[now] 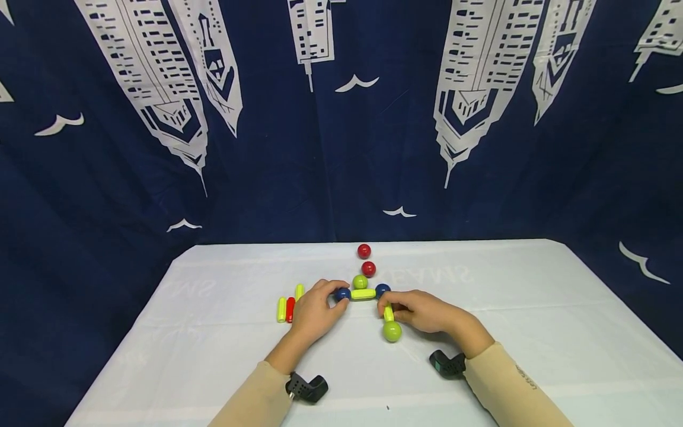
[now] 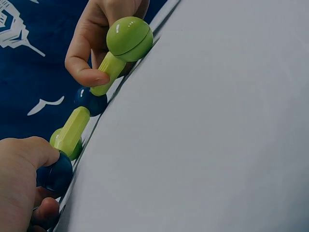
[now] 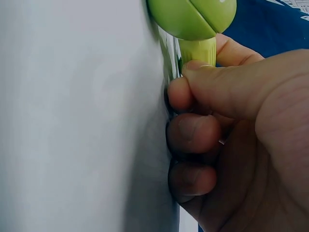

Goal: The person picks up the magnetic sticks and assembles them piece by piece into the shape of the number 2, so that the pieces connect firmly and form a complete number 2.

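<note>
In the head view, my left hand [image 1: 313, 309] holds a dark blue ball [image 1: 343, 294] between thumb and fingers. A yellow-green rod [image 1: 363, 294] runs from this ball to a second blue ball [image 1: 382, 290]. My right hand [image 1: 424, 311] pinches another yellow-green rod [image 1: 388, 313], which has a large green ball [image 1: 392, 331] at its near end. The left wrist view shows this rod [image 2: 110, 72] meeting the second blue ball [image 2: 91, 101] at its other end. Close up in the right wrist view, thumb and index finger squeeze the rod [image 3: 198, 50] just below the green ball [image 3: 193, 17].
Behind the horizontal rod sits another green ball [image 1: 360, 281], with two red balls [image 1: 369, 269] farther back. Left of my left hand lie a red rod [image 1: 290, 309] and yellow-green rods [image 1: 281, 309]. A white cloth [image 1: 213, 356] covers the table; a dark blue printed curtain [image 1: 331, 148] hangs behind.
</note>
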A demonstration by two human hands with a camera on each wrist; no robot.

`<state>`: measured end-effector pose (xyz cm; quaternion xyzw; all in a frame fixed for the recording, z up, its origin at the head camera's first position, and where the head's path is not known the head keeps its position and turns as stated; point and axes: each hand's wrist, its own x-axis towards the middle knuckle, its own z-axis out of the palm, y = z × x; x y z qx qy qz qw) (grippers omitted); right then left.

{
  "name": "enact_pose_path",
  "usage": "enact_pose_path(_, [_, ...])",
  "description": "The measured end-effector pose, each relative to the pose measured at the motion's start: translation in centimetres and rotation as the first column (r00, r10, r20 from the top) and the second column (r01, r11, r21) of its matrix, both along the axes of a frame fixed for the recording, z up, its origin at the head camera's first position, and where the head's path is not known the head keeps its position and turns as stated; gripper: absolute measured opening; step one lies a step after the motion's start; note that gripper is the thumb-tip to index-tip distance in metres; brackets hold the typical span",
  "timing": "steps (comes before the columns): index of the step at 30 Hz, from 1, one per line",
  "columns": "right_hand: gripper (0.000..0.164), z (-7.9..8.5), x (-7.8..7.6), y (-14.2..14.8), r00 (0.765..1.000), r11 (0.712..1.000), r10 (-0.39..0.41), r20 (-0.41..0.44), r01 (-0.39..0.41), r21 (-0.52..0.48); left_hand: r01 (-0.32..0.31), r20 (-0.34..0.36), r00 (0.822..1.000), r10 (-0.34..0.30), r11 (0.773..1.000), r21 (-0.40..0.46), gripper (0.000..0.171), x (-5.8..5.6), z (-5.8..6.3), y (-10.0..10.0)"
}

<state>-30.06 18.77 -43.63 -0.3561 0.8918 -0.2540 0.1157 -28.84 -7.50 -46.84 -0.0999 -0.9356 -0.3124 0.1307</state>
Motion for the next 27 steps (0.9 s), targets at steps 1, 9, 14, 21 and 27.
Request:
enact_pose_path(1, [0.024, 0.0, 0.0, 0.0, 1.000, 1.000, -0.002, -0.001, 0.002, -0.001, 0.003, -0.002, 1.000, -0.003, 1.000, 0.002, 0.029, 0.0, 0.0, 0.0])
enact_pose_path(9, [0.028, 0.3, 0.2, 0.1, 0.998, 0.999, -0.012, 0.063, 0.015, -0.051, -0.001, -0.003, 1.000, 0.001, 1.000, 0.000, 0.028, -0.1, -0.1, 0.0])
enact_pose_path(14, [0.037, 0.3, 0.1, 0.2, 0.990, 0.985, -0.042, 0.135, 0.064, -0.159, -0.002, -0.004, 1.000, 0.002, 1.000, 0.001, 0.028, 0.0, -0.1, 0.0])
enact_pose_path(21, [0.034, 0.0, -0.1, -0.1, 0.983, 0.931, -0.178, 0.051, 0.185, -0.314, -0.006, -0.002, 1.000, 0.006, 1.000, 0.004, 0.028, 0.1, -0.1, 0.0])
enact_pose_path(27, [0.039, -0.6, -0.2, -1.0, 0.940, 0.872, -0.341, 0.007, 0.319, -0.370, 0.000, -0.010, 1.000, 0.000, 1.000, 0.005, 0.028, 0.1, 0.0, -0.1])
